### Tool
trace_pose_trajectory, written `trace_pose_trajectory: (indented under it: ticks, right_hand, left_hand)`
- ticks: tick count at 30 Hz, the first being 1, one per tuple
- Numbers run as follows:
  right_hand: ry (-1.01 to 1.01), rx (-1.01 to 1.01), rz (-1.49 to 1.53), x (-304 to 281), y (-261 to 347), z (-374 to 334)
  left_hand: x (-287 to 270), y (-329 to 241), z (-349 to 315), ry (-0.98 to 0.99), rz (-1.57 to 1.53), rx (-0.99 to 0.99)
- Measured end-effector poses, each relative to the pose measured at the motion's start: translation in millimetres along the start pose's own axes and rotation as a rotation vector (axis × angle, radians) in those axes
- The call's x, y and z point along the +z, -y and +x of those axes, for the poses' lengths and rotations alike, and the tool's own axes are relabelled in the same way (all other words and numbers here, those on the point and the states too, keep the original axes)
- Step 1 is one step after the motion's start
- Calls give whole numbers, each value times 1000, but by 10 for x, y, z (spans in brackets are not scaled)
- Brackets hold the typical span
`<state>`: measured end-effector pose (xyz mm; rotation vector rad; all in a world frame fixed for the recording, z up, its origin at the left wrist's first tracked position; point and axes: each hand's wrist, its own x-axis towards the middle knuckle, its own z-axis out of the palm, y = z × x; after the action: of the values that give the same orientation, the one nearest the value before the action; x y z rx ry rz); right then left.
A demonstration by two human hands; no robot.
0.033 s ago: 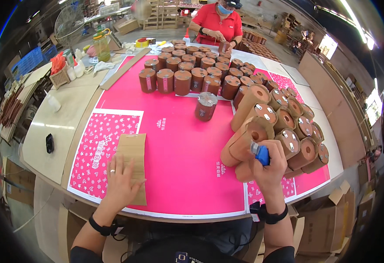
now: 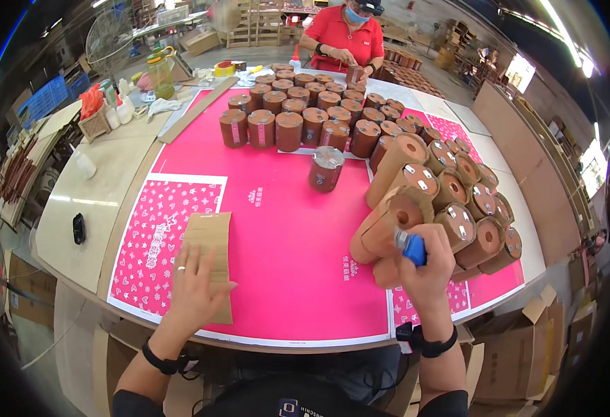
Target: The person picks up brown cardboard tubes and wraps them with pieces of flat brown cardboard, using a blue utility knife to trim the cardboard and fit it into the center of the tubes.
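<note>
My left hand (image 2: 197, 288) lies with spread fingers over a piece of brown corrugated cardboard (image 2: 210, 229) on the near left of the table. In my right hand (image 2: 430, 271) is a small blue object (image 2: 414, 249) with a grey end, its exact kind unclear. That end is close to a brown cylinder wrapped in cardboard (image 2: 378, 229), at the near side of a pile of lying cylinders (image 2: 461, 226) on the right. Several of these show metal fittings on their round ends. One brown cylinder with a greyish top (image 2: 326, 169) stands alone near the middle.
Rows of upright brown cylinders (image 2: 289, 131) fill the table's far side, on a pink printed sheet (image 2: 291, 243). Across from me a person in a red shirt (image 2: 350, 38) handles one cylinder. A wooden strip (image 2: 197, 111) and a green jug (image 2: 160, 73) are at far left.
My left hand has shifted very slightly up and to the right over the cardboard. The blue object in my right hand has moved a touch to the left.
</note>
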<state>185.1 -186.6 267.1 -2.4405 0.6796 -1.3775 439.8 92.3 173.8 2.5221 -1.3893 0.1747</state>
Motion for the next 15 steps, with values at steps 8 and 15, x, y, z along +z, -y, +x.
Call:
trace_pose_trajectory:
  ticks: [8,15]
  right_hand:
    - [119,-131,74,-38,68,-227]
    - [181,-89,185,-204,233,-390]
  left_hand:
    - [89,-1436,833,109,-818,412]
    - [410,-1774,948,37,-1240,497]
